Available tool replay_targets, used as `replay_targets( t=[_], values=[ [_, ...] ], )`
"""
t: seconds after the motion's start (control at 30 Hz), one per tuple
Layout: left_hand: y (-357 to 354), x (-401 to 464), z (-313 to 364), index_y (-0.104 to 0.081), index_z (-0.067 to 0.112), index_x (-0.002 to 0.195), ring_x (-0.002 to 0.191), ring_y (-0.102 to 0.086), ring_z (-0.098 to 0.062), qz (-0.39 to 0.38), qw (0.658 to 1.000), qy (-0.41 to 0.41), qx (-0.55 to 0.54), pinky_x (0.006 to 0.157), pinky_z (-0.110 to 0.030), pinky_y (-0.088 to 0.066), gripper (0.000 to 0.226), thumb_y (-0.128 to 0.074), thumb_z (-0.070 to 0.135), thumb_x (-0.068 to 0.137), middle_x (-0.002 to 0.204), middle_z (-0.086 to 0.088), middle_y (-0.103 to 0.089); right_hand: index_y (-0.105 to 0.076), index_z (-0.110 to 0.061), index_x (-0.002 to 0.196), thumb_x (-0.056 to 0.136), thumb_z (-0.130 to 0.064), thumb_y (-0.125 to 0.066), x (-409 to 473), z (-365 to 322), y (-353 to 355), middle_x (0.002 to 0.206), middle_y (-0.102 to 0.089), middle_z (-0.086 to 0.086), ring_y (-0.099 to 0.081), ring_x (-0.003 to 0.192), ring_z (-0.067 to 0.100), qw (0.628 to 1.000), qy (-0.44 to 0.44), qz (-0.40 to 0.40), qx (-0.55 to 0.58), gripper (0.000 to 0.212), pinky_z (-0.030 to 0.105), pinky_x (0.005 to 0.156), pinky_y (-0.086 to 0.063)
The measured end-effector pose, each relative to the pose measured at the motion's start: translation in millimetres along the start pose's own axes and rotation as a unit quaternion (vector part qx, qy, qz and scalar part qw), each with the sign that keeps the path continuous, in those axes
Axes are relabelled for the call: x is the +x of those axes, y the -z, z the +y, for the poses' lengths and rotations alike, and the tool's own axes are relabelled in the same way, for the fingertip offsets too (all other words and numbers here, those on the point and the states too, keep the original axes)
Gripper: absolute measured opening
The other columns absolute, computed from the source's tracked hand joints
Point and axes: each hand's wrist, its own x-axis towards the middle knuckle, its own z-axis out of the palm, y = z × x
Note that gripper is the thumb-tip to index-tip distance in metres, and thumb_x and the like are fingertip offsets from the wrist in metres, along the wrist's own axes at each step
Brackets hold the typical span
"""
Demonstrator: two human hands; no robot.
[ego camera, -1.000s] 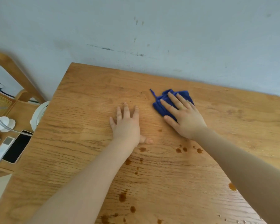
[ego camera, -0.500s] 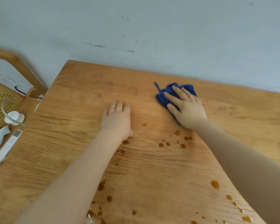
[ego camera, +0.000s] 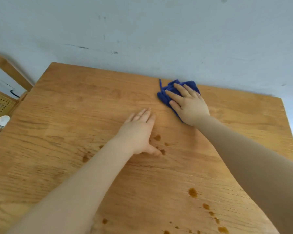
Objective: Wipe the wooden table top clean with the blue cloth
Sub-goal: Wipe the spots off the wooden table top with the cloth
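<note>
The wooden table top (ego camera: 74, 132) fills most of the view. My right hand (ego camera: 188, 103) lies flat on a crumpled blue cloth (ego camera: 166, 93) close to the table's far edge, pressing it onto the wood. My left hand (ego camera: 139, 132) rests palm down on the bare wood just left of and nearer than the cloth, fingers together and holding nothing. Brown spots (ego camera: 157, 137) lie beside my left thumb. More brown drops (ego camera: 192, 192) dot the near right part of the table.
A pale blue-grey wall (ego camera: 159, 31) stands right behind the table's far edge. To the left stand a wooden chair frame (ego camera: 8, 70) with a cane panel (ego camera: 0, 105), and a white object (ego camera: 2, 120) by the table's left edge.
My right hand has slid the blue cloth farther away, toward the far edge. My left hand has stayed flat on the wood. The view has shifted, so the table's right corner now shows.
</note>
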Motion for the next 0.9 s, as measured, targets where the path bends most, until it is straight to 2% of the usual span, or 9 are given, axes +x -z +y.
replay_targets(
  t=[0.1, 0.2, 0.27, 0.37, 0.43, 0.53, 0.77, 0.83, 0.9],
  values=[
    [3, 8, 16, 0.004, 0.007, 0.148, 0.145, 0.007, -0.024, -0.008, 1.000, 0.014, 0.007, 0.119, -0.038, -0.001, 0.136, -0.069, 0.072, 0.053, 0.157, -0.014, 0.010, -0.041, -0.039, 0.136, 0.090, -0.053, -0.020, -47, 2, -1, 0.152, -0.029, -0.002, -0.026, 0.140, 0.027, 0.993, 0.114, 0.001, 0.002, 0.052, 0.042, 0.110, -0.023],
    [2, 14, 22, 0.010, 0.005, 0.147, 0.144, 0.010, -0.027, -0.031, 0.999, 0.043, 0.007, 0.119, -0.039, 0.000, 0.144, -0.070, 0.073, 0.049, 0.155, -0.017, 0.016, -0.050, -0.034, 0.131, 0.091, -0.049, -0.028, -40, 22, 2, 0.146, -0.041, 0.003, -0.039, 0.132, 0.029, 0.986, 0.166, 0.000, 0.009, 0.048, 0.043, 0.106, -0.031],
    [-3, 13, 20, 0.017, 0.005, 0.144, 0.143, 0.016, -0.027, -0.054, 0.997, 0.042, 0.024, 0.118, -0.037, 0.004, 0.147, -0.073, 0.071, 0.048, 0.152, -0.017, 0.025, -0.051, -0.032, 0.130, 0.092, -0.047, -0.035, -11, 36, 6, 0.145, -0.042, 0.005, -0.041, 0.131, 0.031, 0.991, 0.128, 0.039, 0.017, 0.044, 0.043, 0.106, -0.033],
    [-10, 11, 20, 0.025, 0.008, 0.142, 0.141, 0.024, -0.024, -0.073, 0.996, 0.044, 0.029, 0.115, -0.035, 0.008, 0.148, -0.075, 0.066, 0.049, 0.148, -0.014, 0.035, -0.038, -0.039, 0.137, 0.096, -0.045, -0.036, 19, 52, 10, 0.153, -0.026, -0.003, -0.023, 0.140, 0.024, 1.000, 0.014, 0.015, 0.020, 0.042, 0.039, 0.111, -0.021],
    [-11, 11, 20, 0.026, 0.008, 0.142, 0.140, 0.025, -0.024, -0.072, 0.996, 0.049, 0.024, 0.114, -0.034, 0.009, 0.148, -0.076, 0.065, 0.050, 0.147, -0.013, 0.036, -0.034, -0.041, 0.139, 0.096, -0.045, -0.034, 17, 49, 10, 0.155, -0.022, -0.004, -0.018, 0.141, 0.023, 1.000, -0.009, 0.015, 0.006, 0.043, 0.039, 0.113, -0.017],
    [-9, 9, 21, 0.021, 0.007, 0.144, 0.142, 0.021, -0.023, -0.049, 0.997, 0.050, 0.029, 0.114, -0.034, 0.008, 0.150, -0.076, 0.066, 0.047, 0.150, -0.014, 0.031, -0.031, -0.043, 0.139, 0.096, -0.046, -0.030, -16, 29, 4, 0.155, -0.018, -0.005, -0.013, 0.143, 0.024, 1.000, -0.006, -0.002, 0.005, 0.044, 0.041, 0.114, -0.014],
    [-5, 7, 24, 0.016, 0.007, 0.145, 0.143, 0.016, -0.024, -0.030, 0.998, 0.046, 0.022, 0.115, -0.034, 0.006, 0.148, -0.078, 0.064, 0.046, 0.153, -0.015, 0.024, -0.034, -0.041, 0.139, 0.088, -0.053, -0.011, -61, 30, 13, 0.152, -0.028, -0.003, -0.027, 0.139, 0.024, 0.986, 0.154, -0.043, -0.043, 0.057, 0.041, 0.109, -0.023],
    [-8, 9, 20, 0.016, 0.007, 0.145, 0.143, 0.016, -0.024, -0.024, 0.999, 0.040, 0.021, 0.115, -0.033, 0.007, 0.149, -0.078, 0.065, 0.046, 0.153, -0.014, 0.025, -0.032, -0.041, 0.139, 0.087, -0.055, -0.010, -34, 44, 14, 0.154, -0.025, -0.003, -0.025, 0.139, 0.024, 0.993, 0.111, -0.025, -0.043, 0.059, 0.039, 0.109, -0.021],
    [-11, 10, 18, 0.018, 0.008, 0.145, 0.143, 0.018, -0.024, -0.030, 0.999, 0.037, 0.026, 0.114, -0.033, 0.007, 0.149, -0.076, 0.067, 0.046, 0.152, -0.014, 0.026, -0.030, -0.041, 0.140, 0.093, -0.050, -0.022, -9, 55, 14, 0.155, -0.021, -0.004, -0.021, 0.140, 0.023, 0.999, 0.013, -0.002, -0.029, 0.048, 0.039, 0.110, -0.018]
  ],
)
